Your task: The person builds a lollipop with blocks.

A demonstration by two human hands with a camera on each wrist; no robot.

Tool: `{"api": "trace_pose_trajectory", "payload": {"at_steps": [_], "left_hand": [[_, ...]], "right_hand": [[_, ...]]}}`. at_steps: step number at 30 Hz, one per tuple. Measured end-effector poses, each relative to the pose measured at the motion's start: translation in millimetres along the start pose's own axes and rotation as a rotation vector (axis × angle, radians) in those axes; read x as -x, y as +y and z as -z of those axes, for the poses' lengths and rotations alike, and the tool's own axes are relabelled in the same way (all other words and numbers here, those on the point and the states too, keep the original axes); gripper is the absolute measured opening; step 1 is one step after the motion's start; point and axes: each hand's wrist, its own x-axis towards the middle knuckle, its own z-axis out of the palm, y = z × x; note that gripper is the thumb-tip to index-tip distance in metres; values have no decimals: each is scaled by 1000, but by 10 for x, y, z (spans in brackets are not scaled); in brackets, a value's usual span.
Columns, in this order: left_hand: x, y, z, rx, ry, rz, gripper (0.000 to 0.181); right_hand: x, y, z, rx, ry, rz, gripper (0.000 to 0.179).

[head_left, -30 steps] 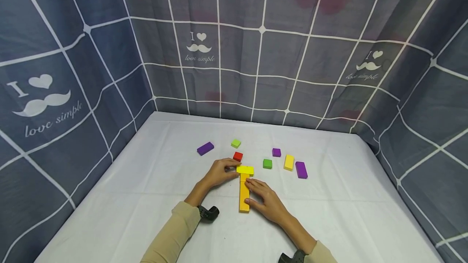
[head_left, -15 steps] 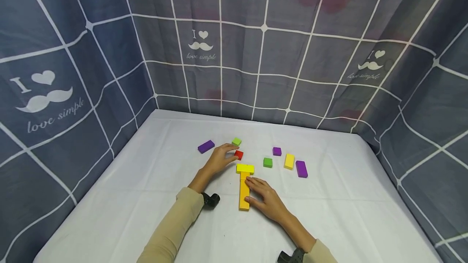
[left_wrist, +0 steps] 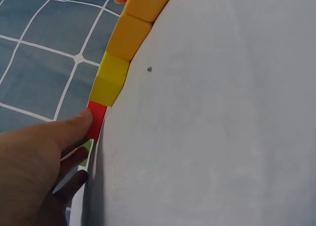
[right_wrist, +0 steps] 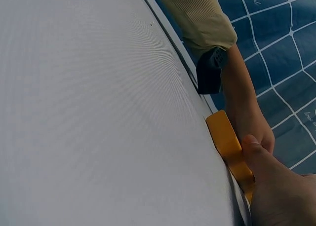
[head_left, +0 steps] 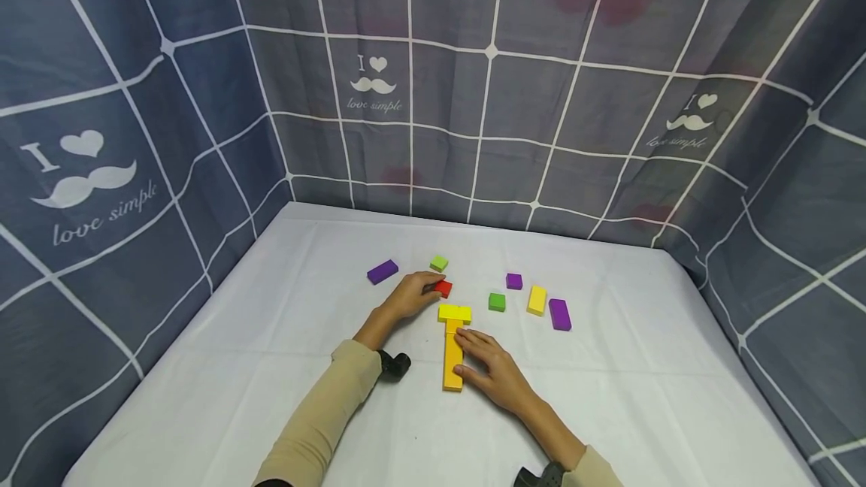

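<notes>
My left hand (head_left: 410, 295) pinches a small red block (head_left: 443, 288) on the white table, thumb on the near side. In the left wrist view the thumb touches this red block (left_wrist: 97, 119), and the other fingers are partly hidden behind. Just nearer lies a yellow block (head_left: 455, 313) set crosswise at the far end of a straight orange row. That row has a short orange block (head_left: 454, 326) and a long orange block (head_left: 452, 364), end to end. My right hand (head_left: 497, 373) rests along the row's right side, its fingers fairly straight and its thumb touching the long block.
Behind the red block sits a light green block (head_left: 438, 263), with a purple block (head_left: 383, 272) to its left. On the right are a green block (head_left: 497, 302), a small purple block (head_left: 514, 281), a yellow block (head_left: 537, 300) and a longer purple block (head_left: 559, 315). Checked curtains (head_left: 446, 81) surround the table.
My left hand has left the yellow crosswise block, moved away from me to the red block and taken hold of it. The right hand has stayed at the orange row.
</notes>
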Motion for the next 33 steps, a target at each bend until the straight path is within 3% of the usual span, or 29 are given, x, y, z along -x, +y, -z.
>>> {"api": "trace_pose_trajectory", "payload": {"at_steps": [6,11,26,33], "left_hand": [[-44,54,-30,-22,40,31,35],[-105,139,-64,43,79,55,36],[-185,145,-168,65,33,96,33],[-185,158,-186,71,61,118,27]], "right_hand": [[2,-7,2,0,-2,-4,54],[-2,-4,-1,-10,-9,-16,54],[-14,-5,-8,-9,-18,-19,54],[-5,-7,1,-11,-11,-21,55]]}}
